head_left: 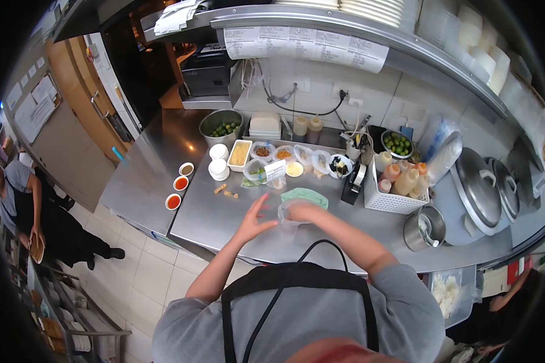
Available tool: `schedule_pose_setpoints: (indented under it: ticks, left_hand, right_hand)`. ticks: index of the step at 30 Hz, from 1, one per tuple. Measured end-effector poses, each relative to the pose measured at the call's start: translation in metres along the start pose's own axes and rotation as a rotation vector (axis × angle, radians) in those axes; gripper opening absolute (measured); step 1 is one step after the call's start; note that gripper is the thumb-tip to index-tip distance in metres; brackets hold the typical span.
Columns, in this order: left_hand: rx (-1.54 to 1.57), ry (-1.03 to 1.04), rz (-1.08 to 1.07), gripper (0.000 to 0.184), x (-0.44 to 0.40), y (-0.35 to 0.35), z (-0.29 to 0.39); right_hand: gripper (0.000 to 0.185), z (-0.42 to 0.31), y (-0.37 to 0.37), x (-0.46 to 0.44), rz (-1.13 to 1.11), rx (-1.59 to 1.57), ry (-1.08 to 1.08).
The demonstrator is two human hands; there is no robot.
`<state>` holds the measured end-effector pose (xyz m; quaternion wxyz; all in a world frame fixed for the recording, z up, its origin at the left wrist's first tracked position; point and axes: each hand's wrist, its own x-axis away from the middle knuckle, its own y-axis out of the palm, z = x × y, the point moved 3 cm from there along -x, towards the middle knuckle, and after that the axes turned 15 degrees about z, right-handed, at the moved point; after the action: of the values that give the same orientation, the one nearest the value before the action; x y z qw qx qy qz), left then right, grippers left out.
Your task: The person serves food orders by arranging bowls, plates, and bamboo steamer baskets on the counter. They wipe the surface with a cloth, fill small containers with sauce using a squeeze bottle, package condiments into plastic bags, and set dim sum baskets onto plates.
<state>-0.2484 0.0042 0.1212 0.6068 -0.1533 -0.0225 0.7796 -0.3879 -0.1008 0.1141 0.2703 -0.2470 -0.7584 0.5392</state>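
My left hand (pixel 257 220) is held over the steel counter with its fingers spread and nothing in them. My right hand (pixel 301 212) is at a clear plastic container (pixel 287 219), its fingers partly hidden there, so their grip cannot be made out. Just behind the right hand lies a green cloth or bag (pixel 312 196). Farther back are a container with yellow strips (pixel 240 153), clear tubs such as one with green pieces (pixel 256 172), a small bowl of pale yellow bits (pixel 294 169) and a bowl with dark pieces (pixel 340 166).
Three sauce cups, one of them red (pixel 173 201), stand on the left. A white basket of bottles (pixel 386 201), a tape dispenser (pixel 353 184) and a steel pot (pixel 424 228) are on the right. People stand at far left (pixel 54 224) and far right (pixel 508 302).
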Motion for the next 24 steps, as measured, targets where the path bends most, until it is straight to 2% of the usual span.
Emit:
schedule_pose_setpoints:
  ticks: [1, 2, 4, 5, 7, 8, 9, 11, 12, 14, 15, 16, 17, 19, 21, 22, 23, 24]
  left_hand:
    - [-0.195, 0.051, 0.022, 0.092, 0.007, -0.003, -0.022]
    - [-0.191, 0.055, 0.027, 0.092, 0.018, -0.001, -0.050]
    - [-0.393, 0.135, -0.006, 0.109, 0.036, 0.006, -0.096]
    - [-0.389, 0.139, -0.004, 0.109, 0.038, 0.012, -0.097]
    - [-0.506, 0.164, -0.004, 0.118, 0.040, 0.034, -0.093]
    - [-0.502, 0.163, -0.009, 0.118, 0.033, 0.047, -0.093]
    - [-0.431, 0.191, 0.071, 0.112, 0.022, 0.059, -0.094]
    - [-0.351, 0.225, 0.149, 0.106, 0.007, 0.080, -0.113]
    - [-0.166, 0.081, 0.069, 0.093, -0.001, 0.092, -0.134]
    - [0.025, -0.047, -0.006, 0.079, -0.006, 0.103, -0.141]
    - [0.152, -0.025, 0.009, 0.063, -0.003, 0.104, -0.134]
    - [0.277, -0.011, 0.025, 0.047, 0.000, 0.103, -0.128]
    - [0.279, -0.014, 0.034, 0.047, 0.001, 0.100, -0.127]
    - [-0.217, 0.245, 0.080, 0.033, 0.008, 0.092, -0.125]
    - [-0.216, 0.233, 0.088, 0.030, 0.007, 0.093, -0.133]
    - [-0.214, 0.245, 0.078, 0.028, 0.005, 0.095, -0.137]
    - [-0.216, 0.217, 0.104, 0.028, 0.005, 0.094, -0.138]
    - [-0.197, 0.257, 0.120, 0.027, 0.005, 0.095, -0.137]
  right_hand:
    - [0.025, 0.001, -0.024, 0.012, 0.022, -0.091, -0.090]
    - [0.027, -0.002, -0.054, 0.034, 0.064, -0.287, -0.265]
    - [0.030, 0.008, -0.101, 0.074, 0.112, -0.603, -0.149]
    - [0.030, 0.007, -0.108, 0.086, 0.113, -0.598, -0.148]
    - [0.029, -0.001, -0.117, 0.114, 0.674, 0.080, -0.358]
    - [0.025, -0.003, -0.095, 0.109, 0.598, 0.078, -0.282]
    - [0.025, -0.003, -0.066, 0.099, 0.595, 0.078, -0.272]
    - [0.020, 0.003, -0.019, 0.077, 0.728, -0.181, -0.238]
    - [0.020, 0.000, -0.008, 0.072, 0.734, -0.172, -0.237]
    - [0.013, 0.004, 0.000, 0.059, 0.636, -0.535, -0.046]
    - [0.013, 0.003, -0.013, 0.059, 0.642, -0.524, -0.053]
    - [0.010, 0.002, -0.028, 0.063, 0.793, -0.518, -0.028]
    - [0.007, 0.001, -0.039, 0.065, 0.937, -0.515, -0.001]
    - [0.015, 0.014, -0.039, 0.060, 0.833, -0.510, 0.047]
    - [0.024, 0.002, -0.043, 0.062, 0.939, -0.304, -0.074]
    - [0.032, -0.010, -0.042, 0.066, 0.926, -0.117, -0.093]
    - [0.032, -0.018, -0.038, 0.068, 0.896, -0.127, -0.116]
    - [0.031, -0.026, -0.032, 0.070, 0.830, -0.002, -0.158]
